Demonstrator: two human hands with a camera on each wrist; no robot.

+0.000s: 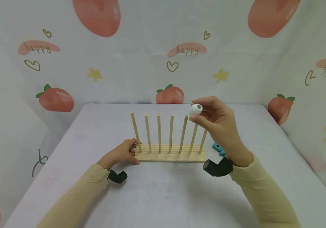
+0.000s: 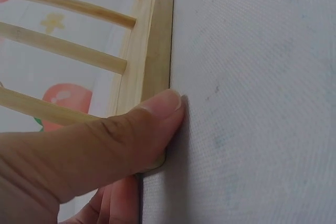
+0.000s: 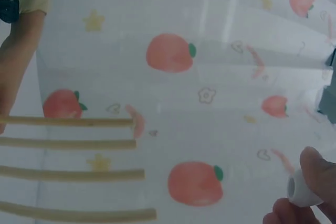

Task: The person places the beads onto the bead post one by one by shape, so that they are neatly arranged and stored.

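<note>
In the head view a wooden peg rack (image 1: pixel 169 156) stands on the table, its several thin dowels pointing up from a flat base. My left hand (image 1: pixel 124 152) grips the base at its left end. The left wrist view shows the thumb (image 2: pixel 142 124) along the front edge, with fingers partly hidden below. Above the rack's right-hand dowels, my right hand (image 1: pixel 218 118) pinches a white bead (image 1: pixel 196 109) between thumb and fingers. The bead's round hole faces the head camera. In the right wrist view the same bead (image 3: pixel 302 190) is apart from the dowels (image 3: pixel 73 174).
Small blue pieces (image 1: pixel 217 147) lie on the table right of the rack, partly hidden by my right forearm. A pale cloth covers the table (image 1: pixel 163 196). Behind it hangs a curtain (image 1: pixel 140 60) printed with peaches. Black mounts (image 1: pixel 218 167) sit at both wrists.
</note>
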